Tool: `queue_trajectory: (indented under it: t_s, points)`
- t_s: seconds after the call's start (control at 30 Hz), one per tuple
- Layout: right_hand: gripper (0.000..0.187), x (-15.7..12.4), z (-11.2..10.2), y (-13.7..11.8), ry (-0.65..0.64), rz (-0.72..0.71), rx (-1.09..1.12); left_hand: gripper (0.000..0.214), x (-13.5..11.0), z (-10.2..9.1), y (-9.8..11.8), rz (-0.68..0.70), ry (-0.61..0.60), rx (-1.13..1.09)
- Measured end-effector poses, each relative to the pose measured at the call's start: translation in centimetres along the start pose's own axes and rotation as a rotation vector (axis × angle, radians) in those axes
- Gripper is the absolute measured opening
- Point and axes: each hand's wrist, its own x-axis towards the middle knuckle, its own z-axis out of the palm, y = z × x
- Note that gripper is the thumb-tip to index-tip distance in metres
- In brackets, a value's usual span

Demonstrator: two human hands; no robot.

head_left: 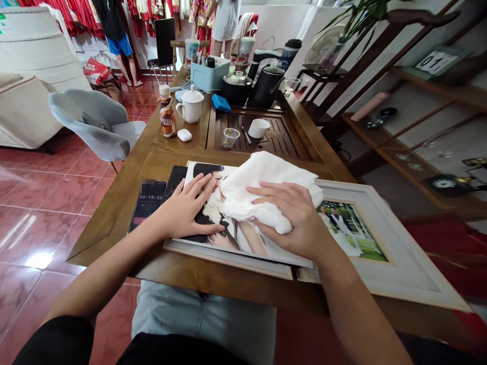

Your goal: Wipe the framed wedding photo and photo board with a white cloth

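My left hand [190, 208] lies flat with spread fingers on the left part of a large photo print [251, 246]. In my right hand [291, 213] is a bunched white cloth [262, 177], pressed onto the print's right side and hiding much of it. Beneath the print is at least one light-edged frame or panel [228, 259]. To the right of my right hand lies a white picture frame [411, 253] with an outdoor wedding photo [350, 228]. A phone [146, 205] showing a timer rests left of my left hand.
On the wooden table [106, 223] stand a bottle [167, 111], a lidded white mug [191, 105], an earbud case [184, 135], a plastic cup [230, 137], a white cup [259, 128] and a black kettle [266, 86]. A grey chair [99, 121] is at left; two people stand behind.
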Motion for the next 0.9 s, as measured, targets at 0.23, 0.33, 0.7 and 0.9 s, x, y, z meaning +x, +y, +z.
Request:
queue_trajectory:
  t_s: [0.23,0.33,0.7,0.9]
  points:
    - [0.029,-0.15,0.29,0.37,-0.037,0.014,-0.029,0.105,-0.02,0.09,-0.12,0.013,0.015,-0.009]
    - [0.029,-0.23,0.40,0.72,-0.009,0.059,-0.098,0.106,-0.02,-0.02,-0.07,0.010,0.008,-0.012]
    - [0.029,-0.11,0.12,0.07,-0.095,-0.050,0.035,0.104,0.03,0.07,0.12,0.006,0.015,0.004]
    - [0.028,-0.09,0.08,0.07,-0.033,0.003,-0.027,0.106,-0.03,0.10,0.06,-0.001,0.007,0.007]
